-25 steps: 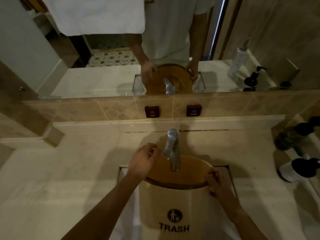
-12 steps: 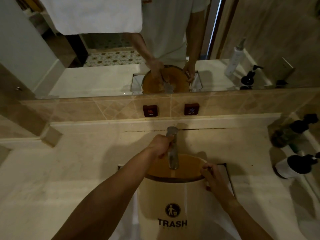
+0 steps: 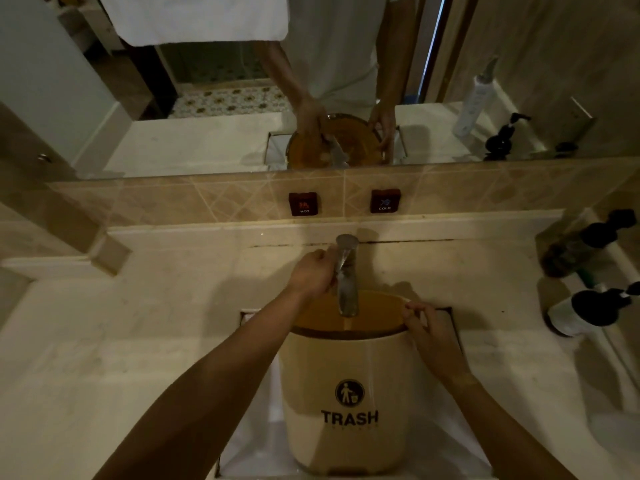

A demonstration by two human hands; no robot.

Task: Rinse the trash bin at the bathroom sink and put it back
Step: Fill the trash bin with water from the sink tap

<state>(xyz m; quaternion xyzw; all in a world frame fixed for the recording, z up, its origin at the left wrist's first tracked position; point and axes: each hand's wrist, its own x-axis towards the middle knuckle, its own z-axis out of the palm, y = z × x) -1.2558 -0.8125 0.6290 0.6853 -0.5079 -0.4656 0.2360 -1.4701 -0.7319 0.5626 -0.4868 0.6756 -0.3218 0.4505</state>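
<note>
A cream trash bin with a dark rim and the word TRASH on its front stands in the sink, its open mouth under the metal faucet. My left hand grips the faucet's upper part from the left. My right hand pinches the bin's rim on the right side. A thin stream of water seems to fall from the spout into the bin.
Red HOT and COLD tags sit on the tiled backsplash. Dark pump bottles stand on the counter at the right. A mirror above reflects the person and the bin. The pale counter spreads to the left.
My left hand left the bin's rim, rose and closed round the faucet. The right hand stayed on the rim. The bin sits slightly lower in view.
</note>
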